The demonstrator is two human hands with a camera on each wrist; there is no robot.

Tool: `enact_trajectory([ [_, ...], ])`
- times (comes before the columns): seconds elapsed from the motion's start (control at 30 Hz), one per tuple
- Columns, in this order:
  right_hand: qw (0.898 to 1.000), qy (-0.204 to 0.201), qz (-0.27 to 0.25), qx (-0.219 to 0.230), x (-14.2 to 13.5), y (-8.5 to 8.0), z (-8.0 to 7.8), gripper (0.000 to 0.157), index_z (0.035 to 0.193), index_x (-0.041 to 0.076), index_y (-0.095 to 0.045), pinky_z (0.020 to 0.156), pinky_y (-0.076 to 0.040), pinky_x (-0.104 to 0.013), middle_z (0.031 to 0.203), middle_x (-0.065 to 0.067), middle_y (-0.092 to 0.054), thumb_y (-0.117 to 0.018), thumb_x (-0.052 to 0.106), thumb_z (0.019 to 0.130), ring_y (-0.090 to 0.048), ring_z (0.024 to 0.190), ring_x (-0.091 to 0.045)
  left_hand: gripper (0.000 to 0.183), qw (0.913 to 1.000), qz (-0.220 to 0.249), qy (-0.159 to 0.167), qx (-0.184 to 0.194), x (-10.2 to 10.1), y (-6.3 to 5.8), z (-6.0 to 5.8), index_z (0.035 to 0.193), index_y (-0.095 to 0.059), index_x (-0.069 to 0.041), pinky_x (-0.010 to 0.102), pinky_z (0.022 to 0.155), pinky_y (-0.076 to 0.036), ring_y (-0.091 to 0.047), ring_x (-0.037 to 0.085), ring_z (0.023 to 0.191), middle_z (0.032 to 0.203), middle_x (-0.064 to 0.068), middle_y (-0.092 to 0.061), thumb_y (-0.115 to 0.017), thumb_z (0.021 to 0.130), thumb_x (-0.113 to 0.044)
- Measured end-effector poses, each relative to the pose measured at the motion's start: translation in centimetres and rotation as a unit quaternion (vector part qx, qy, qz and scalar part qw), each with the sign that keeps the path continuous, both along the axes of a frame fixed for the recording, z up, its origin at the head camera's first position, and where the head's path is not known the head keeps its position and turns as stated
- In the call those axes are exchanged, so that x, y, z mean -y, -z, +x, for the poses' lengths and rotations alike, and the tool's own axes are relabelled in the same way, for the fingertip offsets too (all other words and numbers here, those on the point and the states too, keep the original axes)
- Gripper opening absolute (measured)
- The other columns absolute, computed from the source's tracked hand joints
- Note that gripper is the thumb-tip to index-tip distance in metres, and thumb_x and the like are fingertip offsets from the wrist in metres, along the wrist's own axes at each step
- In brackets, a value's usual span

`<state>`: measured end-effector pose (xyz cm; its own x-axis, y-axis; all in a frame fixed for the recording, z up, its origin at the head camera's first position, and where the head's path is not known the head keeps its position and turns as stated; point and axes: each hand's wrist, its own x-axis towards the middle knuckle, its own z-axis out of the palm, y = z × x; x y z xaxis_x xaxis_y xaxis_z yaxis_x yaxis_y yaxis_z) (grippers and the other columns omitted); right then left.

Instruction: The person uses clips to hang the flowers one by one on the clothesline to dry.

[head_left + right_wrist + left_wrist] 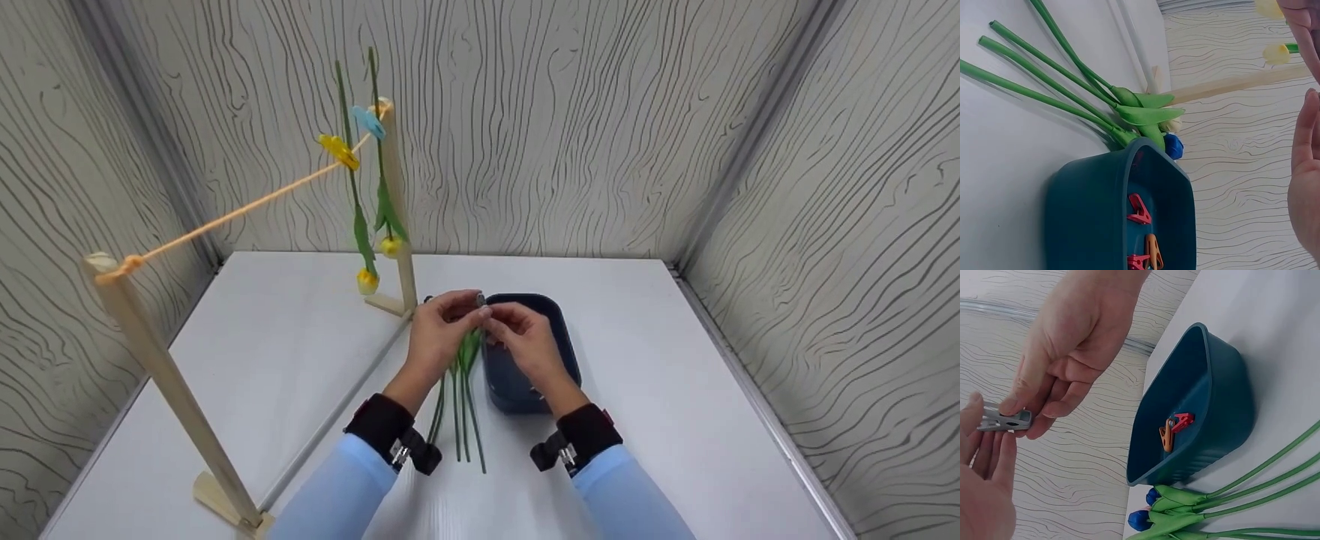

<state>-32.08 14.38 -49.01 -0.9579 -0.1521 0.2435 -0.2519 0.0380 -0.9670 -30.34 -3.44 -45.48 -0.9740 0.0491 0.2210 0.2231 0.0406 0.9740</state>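
In front of me, both hands meet at a small grey clothespin (481, 299). My left hand (435, 334) pinches one end of it between thumb and fingers, and the thumb and fingers of my right hand (532, 345) grip the other end, as the left wrist view shows of the clothespin (1008, 420). Under the right hand stands a dark blue basin (1230, 394). Inside it lie an orange clothespin (1167, 436) and red clothespins (1139, 209). Artificial tulips (465, 412) lie beside the basin, below the left hand; blue heads (1140, 520) and a whitish one (1171, 124) show.
At left, a cord (240, 210) runs between a near wooden post (169, 382) and a far wooden post (405, 262). Two yellow tulips hang head-down from it, under a yellow clothespin (339, 151) and a light blue clothespin (369, 122). Patterned walls (525, 135) enclose the white table (645, 450).
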Motion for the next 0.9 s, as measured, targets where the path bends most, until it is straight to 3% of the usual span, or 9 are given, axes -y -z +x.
enact_trajectory([
  [0.2,1.000,-0.005,-0.020,0.006,0.2,0.0,0.0,0.021,0.124,0.001,-0.075,0.074,-0.061,-0.024,0.102,0.007,-0.081,-0.070,0.006,0.105,-0.072,0.085,-0.008,0.033,0.9999,0.009,0.011,0.001,0.4,0.3,-0.3,0.133,-0.076,-0.005,0.017,0.089,-0.061,-0.076,0.023,0.116,0.128,0.016,-0.079,-0.078,0.100,-0.010],
  [0.43,1.000,-0.007,-0.024,0.006,0.6,0.1,0.0,0.022,0.124,0.000,-0.076,0.078,-0.064,-0.029,0.106,0.007,-0.081,-0.072,0.006,0.104,-0.075,0.091,-0.013,0.024,0.9994,0.011,-0.033,-0.004,0.2,0.1,-0.3,0.122,-0.082,-0.005,0.017,0.081,-0.061,-0.076,0.012,0.100,0.121,0.017,-0.082,-0.081,0.098,-0.010],
  [0.6,1.000,-0.006,-0.017,0.005,0.9,-0.2,0.0,0.022,0.125,0.000,-0.076,0.075,-0.062,-0.029,0.107,0.006,-0.080,-0.072,0.006,0.104,-0.072,0.086,-0.011,0.016,0.9972,0.039,-0.063,-0.006,0.0,-0.2,-0.3,0.111,-0.085,-0.005,0.019,0.077,-0.062,-0.075,0.007,0.088,0.109,0.015,-0.084,-0.083,0.096,-0.007],
  [0.77,1.000,-0.004,-0.014,0.005,1.0,-0.1,-0.1,0.023,0.124,-0.002,-0.075,0.075,-0.062,-0.027,0.106,0.006,-0.080,-0.073,0.007,0.104,-0.072,0.087,-0.011,0.012,0.9956,0.054,-0.075,-0.012,-0.1,-0.5,-0.4,0.107,-0.085,-0.001,0.023,0.076,-0.064,-0.073,0.006,0.083,0.103,0.018,-0.084,-0.082,0.095,-0.004],
  [0.9,1.000,0.005,-0.009,0.007,1.0,0.1,-0.3,0.022,0.123,-0.002,-0.076,0.076,-0.063,-0.027,0.107,0.003,-0.081,-0.074,0.008,0.103,-0.074,0.090,-0.015,0.012,0.9952,0.056,-0.079,-0.014,0.2,-0.7,-0.4,0.106,-0.085,0.000,0.020,0.075,-0.062,-0.073,0.005,0.083,0.101,0.016,-0.084,-0.083,0.095,-0.004],
])
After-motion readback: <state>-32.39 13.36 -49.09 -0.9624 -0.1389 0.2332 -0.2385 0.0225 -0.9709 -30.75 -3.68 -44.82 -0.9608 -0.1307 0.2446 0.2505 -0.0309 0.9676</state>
